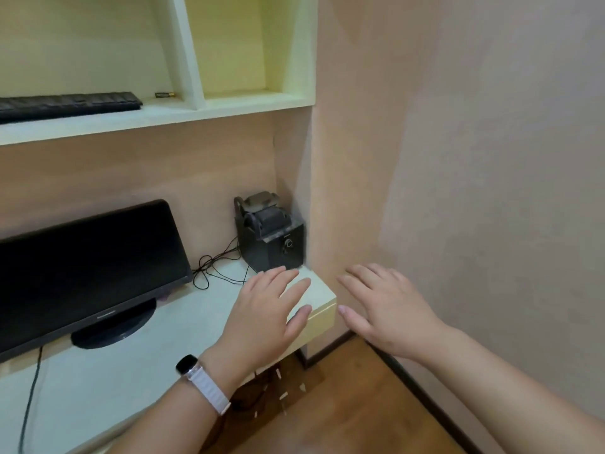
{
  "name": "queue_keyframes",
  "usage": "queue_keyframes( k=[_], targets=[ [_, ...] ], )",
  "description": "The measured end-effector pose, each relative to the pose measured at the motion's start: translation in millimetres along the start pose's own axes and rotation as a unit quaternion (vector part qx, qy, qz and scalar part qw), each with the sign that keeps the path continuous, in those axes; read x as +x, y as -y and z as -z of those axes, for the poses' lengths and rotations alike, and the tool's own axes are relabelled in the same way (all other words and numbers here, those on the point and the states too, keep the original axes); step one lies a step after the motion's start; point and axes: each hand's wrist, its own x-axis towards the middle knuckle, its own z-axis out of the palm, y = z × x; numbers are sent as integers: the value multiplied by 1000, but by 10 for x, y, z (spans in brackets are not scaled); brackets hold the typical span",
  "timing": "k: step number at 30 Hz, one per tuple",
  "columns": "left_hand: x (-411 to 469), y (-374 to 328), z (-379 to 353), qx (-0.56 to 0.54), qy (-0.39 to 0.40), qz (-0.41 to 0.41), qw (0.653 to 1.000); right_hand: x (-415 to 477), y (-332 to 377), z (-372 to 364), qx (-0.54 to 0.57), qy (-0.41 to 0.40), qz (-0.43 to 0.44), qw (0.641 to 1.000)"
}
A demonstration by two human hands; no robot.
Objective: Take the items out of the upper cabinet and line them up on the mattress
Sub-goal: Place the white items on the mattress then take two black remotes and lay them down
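Fingers [296, 288] of the left hand [271, 309]: straight, spread wide, holding nothing. The hand sits palm-down over the right corner of the bench [98, 371], low centre of frame; cannot tell whether it touches the top. Right hand [389, 312]: likewise spread flat and holding nothing, just past the bench end, in front of the pink wall [491, 158]. White-strapped watch [196, 375] on the left wrist.

Behind the left hand is a black boxy device [271, 234] in the bench corner, with thin cables [216, 267] trailing left to a dark monitor [88, 267].

The upper cabinet [157, 119] is at upper left of frame, with pale open compartments. Left compartment: a black keyboard [68, 104] lying flat near the front edge. Just right of it is a small dark cylinder with a gold end [165, 94], possibly a battery; too small to be sure.

Progress: these two are the only items I can see in the cabinet, both untouched. No mattress in view and nothing in hand, so how much is already laid out cannot be judged. At the least, the keyboard and the cylinder are left to take down and carry over. The keyboard looks slim, long and rigid, probably a two-handed lift.
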Motion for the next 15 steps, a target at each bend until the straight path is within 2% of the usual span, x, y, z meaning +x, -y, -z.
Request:
queue_keyframes(
  k=[6,10,15],
  targets=[
    [438,715,-113,-15,-10,2,1000,743,113,-107,-15,-6,3,1000],
    [602,1009,-103,-29,-37,1,999,1086,166,-159,-15,23,3,1000],
    [854,1353,41,-11,-75,8,997,1631,190,-114,-16,-4,38,999]
  ],
)
